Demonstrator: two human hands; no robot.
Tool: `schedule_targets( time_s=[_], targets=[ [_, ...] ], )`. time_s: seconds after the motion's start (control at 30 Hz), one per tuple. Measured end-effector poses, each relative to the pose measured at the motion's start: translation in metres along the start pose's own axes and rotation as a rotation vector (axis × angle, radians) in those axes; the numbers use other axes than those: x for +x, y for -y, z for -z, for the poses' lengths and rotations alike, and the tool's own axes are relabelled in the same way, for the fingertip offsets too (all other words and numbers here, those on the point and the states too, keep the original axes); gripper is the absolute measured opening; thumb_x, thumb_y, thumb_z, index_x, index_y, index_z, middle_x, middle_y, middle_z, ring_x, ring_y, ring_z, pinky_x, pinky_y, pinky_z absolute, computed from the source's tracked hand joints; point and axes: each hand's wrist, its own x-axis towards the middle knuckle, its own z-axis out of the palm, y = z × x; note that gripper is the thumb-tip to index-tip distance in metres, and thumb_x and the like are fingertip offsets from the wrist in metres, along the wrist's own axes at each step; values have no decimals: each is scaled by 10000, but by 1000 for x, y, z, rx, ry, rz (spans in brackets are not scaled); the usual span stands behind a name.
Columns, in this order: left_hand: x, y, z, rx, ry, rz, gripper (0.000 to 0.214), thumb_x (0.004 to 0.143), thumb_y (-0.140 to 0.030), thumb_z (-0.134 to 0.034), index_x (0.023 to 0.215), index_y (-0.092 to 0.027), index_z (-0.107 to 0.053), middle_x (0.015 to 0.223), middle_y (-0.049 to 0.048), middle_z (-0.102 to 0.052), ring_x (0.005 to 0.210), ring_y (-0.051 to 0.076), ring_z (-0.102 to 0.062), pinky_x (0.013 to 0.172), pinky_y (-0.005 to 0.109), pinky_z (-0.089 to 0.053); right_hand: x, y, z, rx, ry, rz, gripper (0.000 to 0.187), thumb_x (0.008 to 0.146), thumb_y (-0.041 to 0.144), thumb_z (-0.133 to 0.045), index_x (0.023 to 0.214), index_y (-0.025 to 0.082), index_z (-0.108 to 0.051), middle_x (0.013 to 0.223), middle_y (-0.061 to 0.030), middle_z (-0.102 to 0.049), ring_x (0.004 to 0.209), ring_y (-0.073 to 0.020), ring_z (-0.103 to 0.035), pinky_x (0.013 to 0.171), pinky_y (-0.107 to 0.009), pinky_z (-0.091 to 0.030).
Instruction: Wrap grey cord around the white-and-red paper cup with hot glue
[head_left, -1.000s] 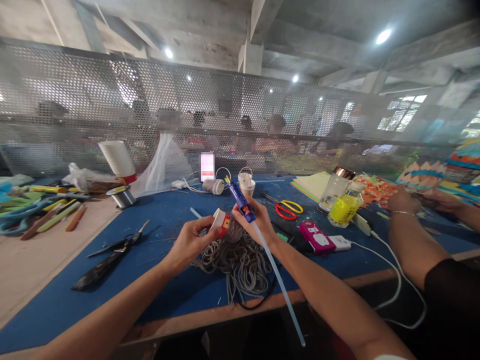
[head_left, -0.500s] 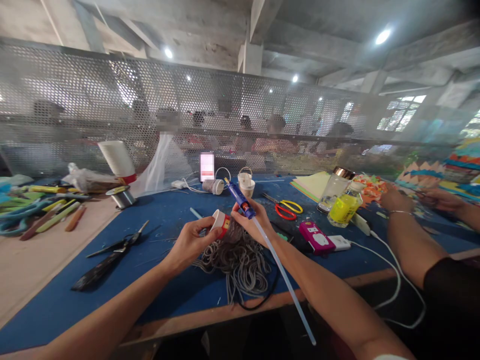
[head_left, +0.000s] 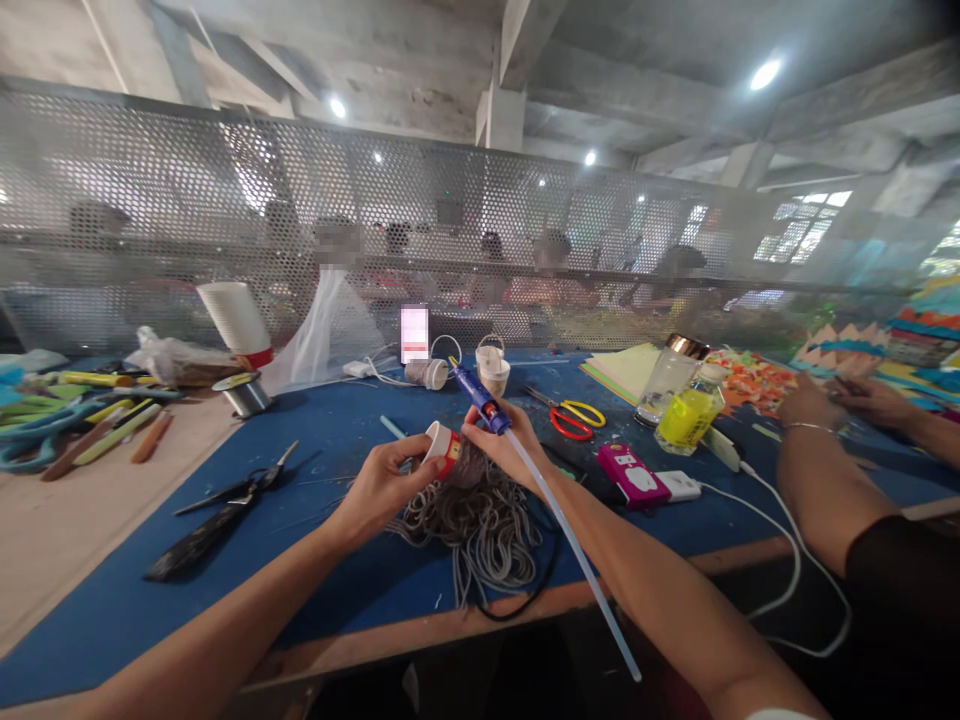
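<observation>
Swung slightly rightward since the earliest frame, the glue stick's (head_left: 574, 550) free tail now reaches past the near edge of the bench (head_left: 330, 410); both hands have barely shifted. Leftmost, a stack of paper cups (head_left: 234, 318) leans near the far edge. Next, the left hand (head_left: 382, 480) has its fingers grasping a paper cup (head_left: 442, 448), tilted above the bench's near edge. Grey cord appears to cover its lower body, while red band and white rim remain bare, so wrapping looks partly done. Loose cord (head_left: 487, 540) lies heaped below. Rightward, the right hand's (head_left: 517, 445) fingers grip a blue glue gun (head_left: 476, 395), nozzle pointing away from the cup.
</observation>
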Motion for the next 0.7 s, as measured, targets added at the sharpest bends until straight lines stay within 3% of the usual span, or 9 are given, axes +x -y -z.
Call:
schedule_targets(
  time_s=[0.43,0.7],
  targets=[
    [0,-3,0,-12,-6,1,263,844,-371,-594,863,-145,-727,833,18,-703,787,202,-606,730,261,-454,3,-3,-2,31,-8,-73,124,731,290,-657,786,181,-636,730,6,-628,667,-133,-552,658,-255,-461],
    [4,11,0,-218,-67,56,293,854,-381,-621,1028,-170,-727,944,34,-728,893,225,-623,807,281,-461,3,4,6,54,-69,-89,319,825,466,-597,946,180,-669,727,6,-616,502,-93,-486,525,-230,-444]
  ],
)
